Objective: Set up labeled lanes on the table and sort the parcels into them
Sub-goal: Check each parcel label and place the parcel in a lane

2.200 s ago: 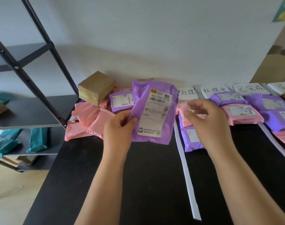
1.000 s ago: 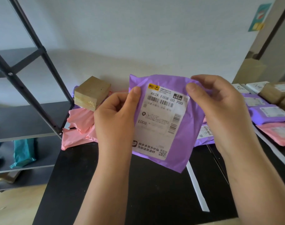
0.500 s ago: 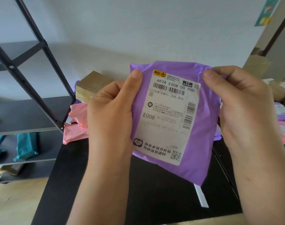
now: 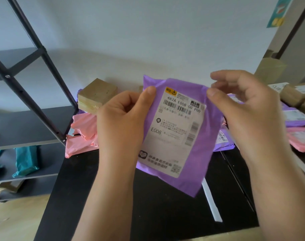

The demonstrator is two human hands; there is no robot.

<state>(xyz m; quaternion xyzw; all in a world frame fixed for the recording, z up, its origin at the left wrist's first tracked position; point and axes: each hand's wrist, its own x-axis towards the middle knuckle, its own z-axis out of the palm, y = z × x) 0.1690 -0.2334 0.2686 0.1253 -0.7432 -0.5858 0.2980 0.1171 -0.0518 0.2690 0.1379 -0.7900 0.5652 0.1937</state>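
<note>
I hold a purple parcel (image 4: 198,153) upright in front of me above the black table (image 4: 157,209). Its white shipping label faces me and reads E008. My left hand (image 4: 120,122) grips the left edge, with the thumb on the front near the top. At the upper right corner my right hand (image 4: 249,115) pinches the parcel with its thumb on the front, and the index finger is raised above the top edge. A white tape strip (image 4: 211,202) marking a lane lies on the table under the parcel.
Pink parcels (image 4: 83,129) and a cardboard box (image 4: 97,94) are piled at the table's back left. Purple (image 4: 296,117) and pink (image 4: 301,140) parcels and brown boxes (image 4: 297,98) lie at the right. A black shelf rack (image 4: 26,126) with teal parcels (image 4: 26,160) stands left.
My right hand came over and took the parcel's right edge. Both hands raised it close to me, then lowered it slightly, and the right fingers have loosened.
</note>
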